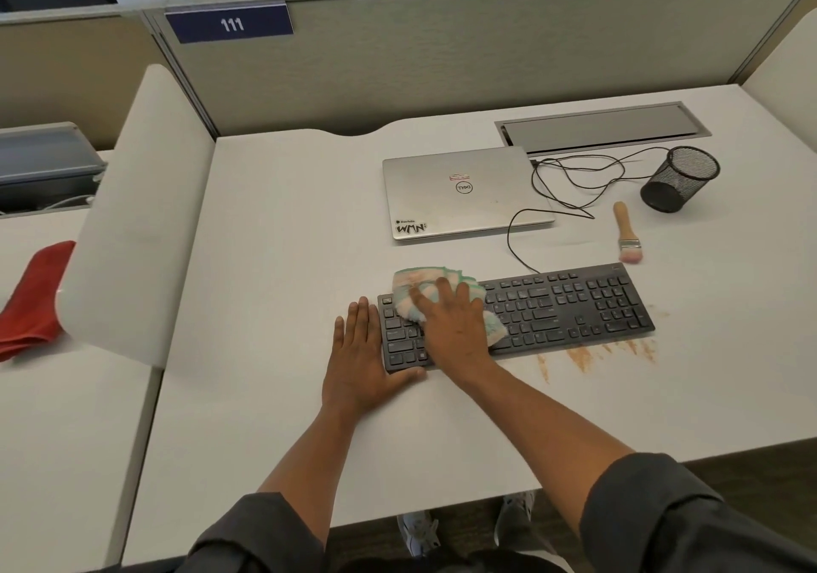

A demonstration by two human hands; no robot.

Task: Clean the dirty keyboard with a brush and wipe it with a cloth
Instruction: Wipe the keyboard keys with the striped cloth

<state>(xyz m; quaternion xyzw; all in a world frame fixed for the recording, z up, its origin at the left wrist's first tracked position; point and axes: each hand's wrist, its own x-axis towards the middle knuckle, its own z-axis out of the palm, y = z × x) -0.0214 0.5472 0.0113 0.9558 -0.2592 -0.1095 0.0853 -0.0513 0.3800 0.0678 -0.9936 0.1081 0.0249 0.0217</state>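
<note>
white desk, grey partition, dark floor

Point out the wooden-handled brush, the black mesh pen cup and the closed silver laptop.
Wooden-handled brush [622, 223]: head view, on the handle.
Black mesh pen cup [681, 179]: head view, on its side wall.
Closed silver laptop [464, 192]: head view, on the lid.

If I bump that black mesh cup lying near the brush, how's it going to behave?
The mesh cup lies on its side on the desk, so it would probably roll. Its open wire mesh suggests it is light and would skid easily. It looks empty, so likely nothing spills.
</note>
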